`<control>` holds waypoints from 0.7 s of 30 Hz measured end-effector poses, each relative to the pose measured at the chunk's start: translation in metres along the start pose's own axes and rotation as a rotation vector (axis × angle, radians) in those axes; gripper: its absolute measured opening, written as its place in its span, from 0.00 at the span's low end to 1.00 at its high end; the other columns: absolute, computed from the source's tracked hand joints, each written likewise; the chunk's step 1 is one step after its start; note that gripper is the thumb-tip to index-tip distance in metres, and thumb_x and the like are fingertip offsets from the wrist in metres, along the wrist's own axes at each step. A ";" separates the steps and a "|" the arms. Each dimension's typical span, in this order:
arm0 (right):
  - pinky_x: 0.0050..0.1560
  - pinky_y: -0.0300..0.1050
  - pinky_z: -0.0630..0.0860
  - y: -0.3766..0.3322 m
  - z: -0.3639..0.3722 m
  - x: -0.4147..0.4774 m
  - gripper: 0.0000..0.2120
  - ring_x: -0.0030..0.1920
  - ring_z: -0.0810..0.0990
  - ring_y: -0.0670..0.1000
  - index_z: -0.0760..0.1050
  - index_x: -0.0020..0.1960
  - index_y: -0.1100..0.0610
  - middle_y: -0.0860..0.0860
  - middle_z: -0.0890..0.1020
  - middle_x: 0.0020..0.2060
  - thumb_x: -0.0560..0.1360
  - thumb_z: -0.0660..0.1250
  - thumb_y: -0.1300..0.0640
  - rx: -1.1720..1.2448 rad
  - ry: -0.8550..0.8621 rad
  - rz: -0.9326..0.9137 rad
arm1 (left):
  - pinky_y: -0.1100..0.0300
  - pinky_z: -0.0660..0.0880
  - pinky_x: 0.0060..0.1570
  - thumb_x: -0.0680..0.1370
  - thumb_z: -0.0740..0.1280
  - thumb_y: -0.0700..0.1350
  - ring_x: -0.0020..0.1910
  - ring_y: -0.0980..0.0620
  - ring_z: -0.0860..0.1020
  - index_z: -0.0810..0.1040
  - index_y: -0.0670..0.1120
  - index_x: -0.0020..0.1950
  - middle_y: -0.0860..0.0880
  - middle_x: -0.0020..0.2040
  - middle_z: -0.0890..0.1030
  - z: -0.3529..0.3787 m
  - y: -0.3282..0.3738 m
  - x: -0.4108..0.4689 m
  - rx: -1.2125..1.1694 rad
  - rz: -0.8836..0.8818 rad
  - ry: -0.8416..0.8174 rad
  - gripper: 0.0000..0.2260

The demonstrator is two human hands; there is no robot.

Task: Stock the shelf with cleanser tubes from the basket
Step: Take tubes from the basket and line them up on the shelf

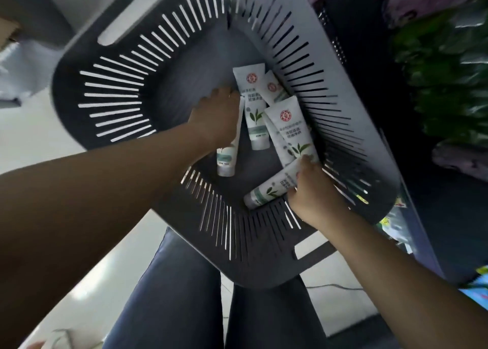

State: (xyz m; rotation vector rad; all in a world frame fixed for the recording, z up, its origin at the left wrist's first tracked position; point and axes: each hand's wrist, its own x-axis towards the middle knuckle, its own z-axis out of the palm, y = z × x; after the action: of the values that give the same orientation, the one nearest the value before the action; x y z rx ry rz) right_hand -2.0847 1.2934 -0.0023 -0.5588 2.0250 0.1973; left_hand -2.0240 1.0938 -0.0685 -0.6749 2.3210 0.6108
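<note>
I see both hands down inside the slotted basket (111, 95), walls close around. My left grip (219, 111) closes on a cleanser tube (227, 156); my right grip (311, 187) clamps another tube (269, 190) near the front wall. Bare floor lies left.

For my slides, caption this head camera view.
Both hands reach for cleanser tubes in a dark slotted basket.

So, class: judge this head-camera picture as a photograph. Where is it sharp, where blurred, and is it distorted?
Head view: sharpest on the cleanser tubes, whose leaf print reads clearly; the shelf goods at the right edge smear with blur; the wide lens bends the slotted basket walls and stretches the near forearms; bright floor light shows through the slots, while both hands stay evenly lit.
</note>
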 end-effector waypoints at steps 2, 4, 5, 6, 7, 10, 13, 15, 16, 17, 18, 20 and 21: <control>0.50 0.47 0.74 -0.002 0.002 -0.001 0.34 0.58 0.75 0.59 0.49 0.76 0.63 0.62 0.65 0.66 0.76 0.63 0.59 0.019 -0.015 0.004 | 0.47 0.71 0.55 0.75 0.64 0.39 0.61 0.39 0.72 0.68 0.41 0.67 0.40 0.65 0.70 0.000 0.000 0.002 0.014 0.002 0.018 0.20; 0.49 0.46 0.73 -0.002 0.003 -0.002 0.32 0.58 0.74 0.59 0.51 0.75 0.63 0.61 0.64 0.66 0.76 0.63 0.59 0.027 0.016 0.008 | 0.47 0.71 0.54 0.75 0.64 0.39 0.60 0.39 0.72 0.69 0.41 0.65 0.40 0.63 0.70 -0.002 0.001 0.002 0.025 -0.001 0.016 0.18; 0.49 0.46 0.72 -0.002 0.002 -0.001 0.31 0.57 0.74 0.59 0.54 0.73 0.63 0.61 0.64 0.66 0.75 0.63 0.59 0.043 0.040 0.016 | 0.48 0.71 0.54 0.75 0.63 0.39 0.59 0.39 0.72 0.70 0.41 0.64 0.40 0.63 0.71 -0.004 0.001 0.001 0.036 -0.002 0.012 0.17; 0.48 0.46 0.73 -0.002 0.001 0.000 0.29 0.56 0.75 0.59 0.56 0.72 0.62 0.61 0.65 0.64 0.75 0.64 0.60 0.071 0.055 0.031 | 0.48 0.71 0.53 0.75 0.64 0.39 0.59 0.39 0.73 0.70 0.40 0.64 0.40 0.62 0.71 -0.006 0.002 -0.001 0.050 0.000 0.008 0.17; 0.49 0.47 0.74 -0.002 0.000 0.001 0.28 0.55 0.75 0.59 0.57 0.71 0.62 0.61 0.65 0.63 0.75 0.64 0.60 0.102 0.059 0.050 | 0.49 0.71 0.53 0.76 0.64 0.39 0.59 0.39 0.73 0.70 0.40 0.64 0.40 0.62 0.71 -0.008 0.002 -0.002 0.064 0.001 0.005 0.17; 0.49 0.50 0.76 -0.001 0.000 0.003 0.28 0.54 0.76 0.59 0.57 0.70 0.61 0.61 0.66 0.62 0.74 0.64 0.61 0.148 0.055 0.067 | 0.49 0.72 0.50 0.76 0.64 0.39 0.57 0.40 0.74 0.71 0.39 0.63 0.40 0.60 0.72 -0.012 0.002 -0.005 0.076 -0.008 0.000 0.15; 0.49 0.49 0.74 0.000 0.000 0.005 0.27 0.55 0.75 0.61 0.59 0.69 0.62 0.61 0.67 0.62 0.74 0.65 0.61 0.152 0.067 0.073 | 0.51 0.71 0.45 0.77 0.62 0.38 0.55 0.40 0.76 0.73 0.40 0.62 0.41 0.58 0.74 -0.015 0.004 -0.007 0.100 0.004 -0.021 0.13; 0.51 0.50 0.73 0.001 -0.001 0.008 0.26 0.56 0.74 0.61 0.60 0.68 0.62 0.61 0.68 0.61 0.73 0.66 0.62 0.158 0.090 0.090 | 0.52 0.71 0.44 0.78 0.63 0.39 0.54 0.40 0.77 0.73 0.42 0.62 0.42 0.57 0.74 -0.016 0.006 -0.011 0.111 0.009 -0.032 0.13; 0.51 0.50 0.73 0.002 -0.002 0.010 0.25 0.56 0.74 0.62 0.61 0.67 0.63 0.61 0.68 0.61 0.73 0.66 0.62 0.158 0.104 0.096 | 0.52 0.71 0.45 0.77 0.64 0.39 0.54 0.40 0.77 0.74 0.42 0.61 0.42 0.57 0.74 -0.017 0.007 -0.013 0.116 0.012 -0.036 0.12; 0.52 0.51 0.73 0.003 -0.003 0.012 0.24 0.57 0.74 0.62 0.62 0.66 0.63 0.61 0.69 0.60 0.73 0.66 0.61 0.150 0.118 0.098 | 0.52 0.71 0.45 0.77 0.64 0.39 0.54 0.40 0.77 0.74 0.42 0.60 0.42 0.56 0.74 -0.018 0.009 -0.015 0.117 0.015 -0.038 0.12; 0.53 0.52 0.72 0.004 -0.004 0.014 0.23 0.57 0.74 0.62 0.63 0.65 0.63 0.61 0.70 0.60 0.73 0.66 0.61 0.140 0.133 0.097 | 0.52 0.71 0.44 0.77 0.64 0.38 0.53 0.40 0.77 0.74 0.42 0.59 0.42 0.56 0.75 -0.018 0.010 -0.017 0.114 0.018 -0.043 0.11; 0.55 0.52 0.73 0.005 -0.006 0.015 0.22 0.57 0.75 0.61 0.64 0.65 0.63 0.61 0.72 0.59 0.74 0.67 0.61 0.141 0.163 0.084 | 0.52 0.72 0.44 0.77 0.64 0.38 0.53 0.41 0.77 0.75 0.43 0.58 0.43 0.55 0.76 -0.019 0.010 -0.019 0.110 0.028 -0.052 0.10; 0.56 0.52 0.74 0.005 -0.007 0.016 0.21 0.57 0.75 0.61 0.65 0.64 0.63 0.61 0.73 0.59 0.74 0.66 0.61 0.146 0.169 0.070 | 0.52 0.73 0.45 0.77 0.64 0.38 0.52 0.42 0.78 0.75 0.44 0.58 0.43 0.54 0.77 -0.021 0.010 -0.020 0.106 0.035 -0.056 0.10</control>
State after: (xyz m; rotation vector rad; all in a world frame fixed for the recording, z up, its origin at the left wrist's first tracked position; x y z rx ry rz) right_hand -2.0991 1.2907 -0.0127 -0.4251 2.2040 0.0449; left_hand -2.0258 1.0959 -0.0382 -0.5626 2.2993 0.5115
